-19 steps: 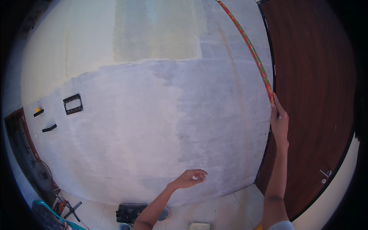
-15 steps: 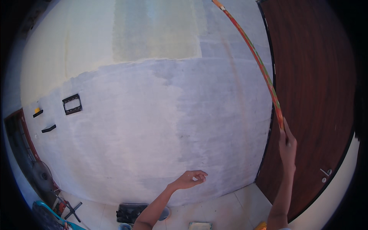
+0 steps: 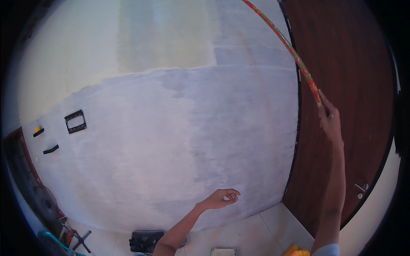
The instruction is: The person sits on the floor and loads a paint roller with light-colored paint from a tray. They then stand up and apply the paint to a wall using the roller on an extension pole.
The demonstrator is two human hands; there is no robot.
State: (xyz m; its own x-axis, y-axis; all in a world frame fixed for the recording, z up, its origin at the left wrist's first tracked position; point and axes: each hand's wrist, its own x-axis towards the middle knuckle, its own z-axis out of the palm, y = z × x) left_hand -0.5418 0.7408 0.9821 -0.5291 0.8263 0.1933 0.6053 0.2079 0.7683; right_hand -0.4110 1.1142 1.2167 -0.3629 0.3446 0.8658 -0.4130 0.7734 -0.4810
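My right hand (image 3: 331,117), raised in front of the door on the right, grips the lower end of a long pole (image 3: 282,39) wrapped in red and green patterning. The pole slants up and left along the wall; its far end lies beyond the upper edge. At lower middle, my left hand (image 3: 220,199) hangs before the wall, fingers loosely curled, a gap inside them and nothing held. The wall (image 3: 162,141) has pale yellow coating in its upper part and patchy whitish grey below.
A dark brown door (image 3: 341,85) with a metal handle (image 3: 361,187) stands right. A black bracket frame (image 3: 75,122) and small black shelves (image 3: 51,149) are on the wall. Below are a black tray (image 3: 145,241), a pale tray (image 3: 223,252), a yellow bag (image 3: 295,250) and a fan (image 3: 45,202).
My right hand has moved up and slightly right with the pole, whose far end has left the view. The left hand has shifted a little right in the view, still curled.
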